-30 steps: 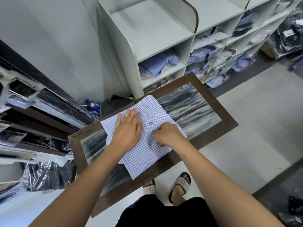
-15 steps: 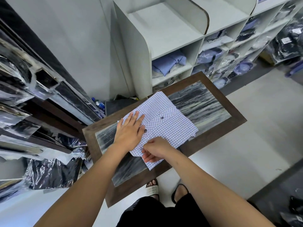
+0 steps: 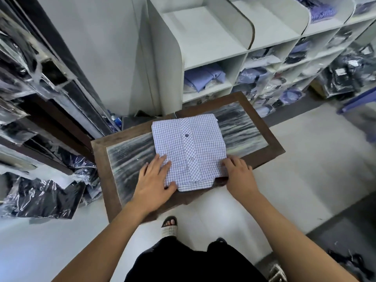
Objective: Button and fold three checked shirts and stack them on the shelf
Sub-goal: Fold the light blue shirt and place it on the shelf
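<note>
A folded white-and-blue checked shirt (image 3: 195, 143) lies on the dark, wood-framed table (image 3: 99, 159), placket up with two buttons showing. My left hand (image 3: 154, 180) rests flat on its near left corner, fingers spread on the cloth and the thumb along the near edge. My right hand (image 3: 240, 176) is at the near right corner, fingertips curled onto the shirt's edge. The white shelf unit (image 3: 203, 33) stands just behind the table, and its top compartment is bare.
Cubbies below hold folded blue shirts (image 3: 203, 76) and bagged garments. Dark clothes in plastic bags (image 3: 40, 192) hang and pile up on the left. My sandalled foot (image 3: 169, 226) is under the table's near edge. Pale floor lies to the right.
The shirt went from a skewed, half-folded shape to a squared rectangle. Both hands slid from its middle to its near corners. The camera tilted up toward the shelf.
</note>
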